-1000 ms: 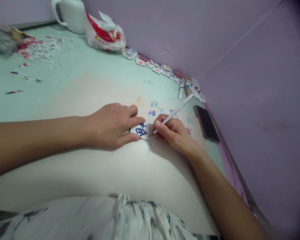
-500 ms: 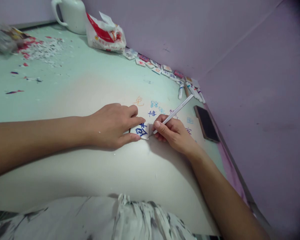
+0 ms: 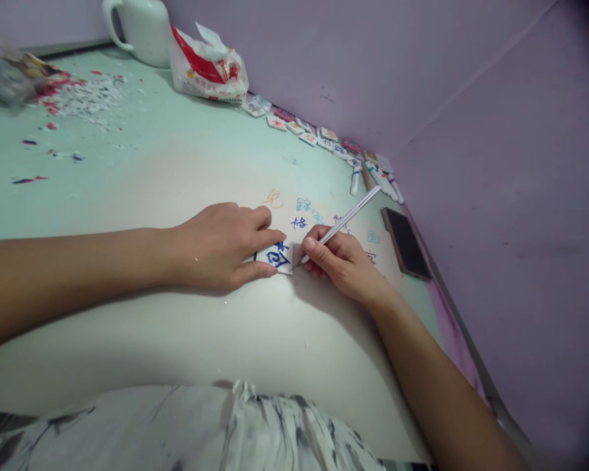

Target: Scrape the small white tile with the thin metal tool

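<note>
Little has shifted, suggesting careful work: the left hand (image 3: pixel 226 245) pinches a flat white blue-marked tile (image 3: pixel 279 258) on the pale-green table (image 3: pixel 186 124); the right hand (image 3: pixel 341 258) grips a slim silver pen-shaped tool (image 3: pixel 348 218) just to the tile's right.

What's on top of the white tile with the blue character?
Blue strokes mark the white tile, and the left hand lays its thumb and a finger on opposite edges. Whatever they cover cannot be seen.

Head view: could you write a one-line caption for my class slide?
Left hand holds a small blue-marked card; right hand holds a slim silver tool near the card's edge.
</note>
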The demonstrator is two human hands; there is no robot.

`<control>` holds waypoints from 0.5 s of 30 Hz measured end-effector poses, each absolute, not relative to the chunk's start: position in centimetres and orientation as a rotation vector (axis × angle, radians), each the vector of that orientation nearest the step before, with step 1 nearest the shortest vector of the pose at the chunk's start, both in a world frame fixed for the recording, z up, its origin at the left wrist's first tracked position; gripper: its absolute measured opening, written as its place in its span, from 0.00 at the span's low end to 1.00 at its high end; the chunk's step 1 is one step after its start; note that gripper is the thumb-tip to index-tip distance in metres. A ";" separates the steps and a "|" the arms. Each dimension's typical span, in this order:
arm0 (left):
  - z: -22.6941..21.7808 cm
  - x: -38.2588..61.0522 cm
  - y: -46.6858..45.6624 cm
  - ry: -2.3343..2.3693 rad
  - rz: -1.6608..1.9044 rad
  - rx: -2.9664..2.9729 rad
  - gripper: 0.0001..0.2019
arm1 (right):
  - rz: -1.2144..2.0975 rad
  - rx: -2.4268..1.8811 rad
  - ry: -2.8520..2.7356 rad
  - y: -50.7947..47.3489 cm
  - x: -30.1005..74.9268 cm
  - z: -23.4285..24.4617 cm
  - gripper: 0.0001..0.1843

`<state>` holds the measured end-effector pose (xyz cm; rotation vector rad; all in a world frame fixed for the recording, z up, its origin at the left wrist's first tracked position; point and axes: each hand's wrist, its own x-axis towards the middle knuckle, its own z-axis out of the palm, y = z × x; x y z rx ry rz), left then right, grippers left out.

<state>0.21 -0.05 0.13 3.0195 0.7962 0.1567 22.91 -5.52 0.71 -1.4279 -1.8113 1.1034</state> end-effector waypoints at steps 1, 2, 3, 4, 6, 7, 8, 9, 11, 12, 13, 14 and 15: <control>0.1 0.2 -0.1 0.795 0.156 3.020 0.24 | 1.105 -1.431 -1.808 -5.5 22.9 0.7 0.29; 0.1 0.2 -0.1 0.795 0.157 3.021 0.24 | 1.107 -1.432 -1.807 -5.5 22.9 0.7 0.30; 0.1 0.2 -0.1 0.793 0.157 3.021 0.24 | 1.108 -1.434 -1.806 -5.5 22.9 0.7 0.30; 0.1 0.2 -0.1 0.791 0.157 3.022 0.24 | 1.108 -1.435 -1.805 -5.5 22.9 0.8 0.30; 0.2 0.2 -0.1 0.795 0.152 3.020 0.24 | 1.104 -1.435 -1.808 -5.5 22.9 0.8 0.30; 0.2 0.2 -0.1 0.800 0.148 3.018 0.24 | 1.102 -1.434 -1.811 -5.5 22.9 0.8 0.30; 0.2 0.2 -0.1 0.803 0.145 3.016 0.24 | 1.099 -1.433 -1.814 -5.6 22.9 0.8 0.30; 0.2 0.2 -0.1 0.804 0.143 3.015 0.24 | 1.097 -1.432 -1.815 -5.6 22.9 0.8 0.30; 0.2 0.2 -0.1 0.805 0.145 3.014 0.24 | 1.099 -1.431 -1.812 -5.6 22.9 0.8 0.30; 0.2 0.2 -0.1 0.804 0.146 3.013 0.24 | 1.101 -1.432 -1.809 -5.6 22.9 0.8 0.30; 0.2 0.2 -0.1 0.804 0.147 3.014 0.24 | 1.102 -1.433 -1.808 -5.6 22.9 0.8 0.30; 0.2 0.2 -0.1 0.805 0.146 3.014 0.24 | 1.103 -1.434 -1.808 -5.6 22.9 0.8 0.30; 0.2 0.2 -0.1 0.807 0.144 3.015 0.24 | 1.103 -1.435 -1.808 -5.6 22.9 0.8 0.30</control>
